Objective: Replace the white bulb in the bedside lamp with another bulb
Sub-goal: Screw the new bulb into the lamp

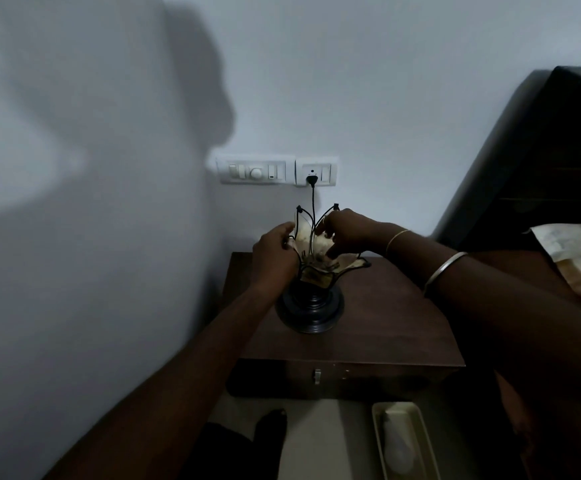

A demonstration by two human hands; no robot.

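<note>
The bedside lamp (311,299) has a dark round base and a petal-shaped shade on a black wire frame. It stands on a brown bedside table (379,327). My left hand (275,258) grips the shade's left side. My right hand (347,232) reaches into the shade from the right, its fingers closed around the white bulb (320,242) inside. Most of the bulb is hidden by my fingers and the petals. A second white bulb (398,441) lies in a cream tray (420,431) on the floor below the table.
The lamp's black cord runs up to a plug (312,180) in the wall socket, beside a switch panel (256,171). A dark headboard (531,157) and a pillow (580,258) are at the right. My foot (270,431) rests on the floor by the table's drawer (316,375).
</note>
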